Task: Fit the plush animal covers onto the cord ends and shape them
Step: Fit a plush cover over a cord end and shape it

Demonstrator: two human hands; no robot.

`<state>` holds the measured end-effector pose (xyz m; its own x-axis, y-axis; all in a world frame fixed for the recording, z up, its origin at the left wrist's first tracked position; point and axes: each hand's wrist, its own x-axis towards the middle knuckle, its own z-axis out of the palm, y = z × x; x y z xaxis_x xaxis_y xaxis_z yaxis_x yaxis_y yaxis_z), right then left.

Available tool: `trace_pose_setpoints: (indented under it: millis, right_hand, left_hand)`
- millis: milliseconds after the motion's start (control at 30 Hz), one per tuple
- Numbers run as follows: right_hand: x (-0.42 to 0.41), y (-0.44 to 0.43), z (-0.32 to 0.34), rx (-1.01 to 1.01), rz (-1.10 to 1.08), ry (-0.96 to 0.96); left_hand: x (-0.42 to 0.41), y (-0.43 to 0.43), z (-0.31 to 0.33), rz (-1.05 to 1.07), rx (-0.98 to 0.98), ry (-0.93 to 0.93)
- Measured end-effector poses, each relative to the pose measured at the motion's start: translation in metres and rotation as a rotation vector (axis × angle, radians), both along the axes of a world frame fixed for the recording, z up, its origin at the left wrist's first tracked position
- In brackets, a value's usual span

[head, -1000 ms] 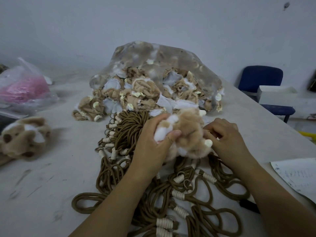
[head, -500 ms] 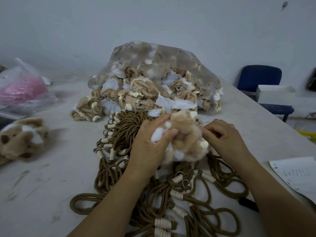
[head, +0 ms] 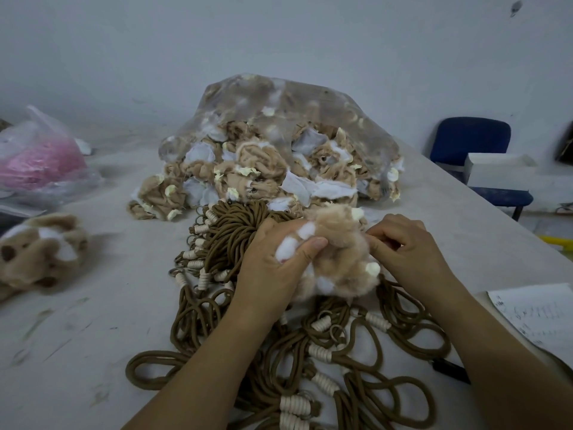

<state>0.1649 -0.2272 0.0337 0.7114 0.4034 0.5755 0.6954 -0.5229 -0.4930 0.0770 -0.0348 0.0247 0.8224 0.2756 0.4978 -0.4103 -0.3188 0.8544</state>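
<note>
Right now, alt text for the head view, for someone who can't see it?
The left hand grips a tan-and-white plush cover while the right hand pinches its side, above a heap of brown cords on a grey table. Behind lies a clear bag spilling more covers; another plush animal lies far left.

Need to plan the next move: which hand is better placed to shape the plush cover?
Probably the right hand: it pinches the right edge of the plush cover, free to tuck and mould, while the left hand wraps the body, thumb across the white patch, steadying it.
</note>
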Motion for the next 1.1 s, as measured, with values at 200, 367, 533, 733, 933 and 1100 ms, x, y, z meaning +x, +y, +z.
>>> trace_pose_setpoints:
  millis: [200, 367, 533, 733, 933, 1100]
  right_hand:
    - [-0.008, 0.013, -0.002, 0.117, 0.03, 0.221]
    - [-0.013, 0.033, -0.011, 0.308, -0.029, 0.408]
    - [-0.012, 0.029, -0.01, 0.278, -0.049, 0.31]
    - [-0.008, 0.022, -0.009, 0.2, -0.05, 0.253]
    - [0.001, 0.002, -0.001, 0.091, -0.039, 0.104]
    - [0.002, -0.003, 0.002, 0.055, -0.011, 0.05]
  left_hand:
    - [0.0, -0.004, -0.001, -0.041, -0.066, 0.027]
    - [0.006, -0.004, -0.005, 0.085, 0.046, 0.078]
    - [0.005, 0.0, 0.0, 0.188, 0.154, 0.001]
    - [0.002, 0.001, 0.0, 0.14, 0.081, 0.046]
    - [0.001, 0.002, 0.001, 0.041, 0.034, -0.007]
    - [-0.001, 0.001, 0.002, -0.002, 0.066, -0.043]
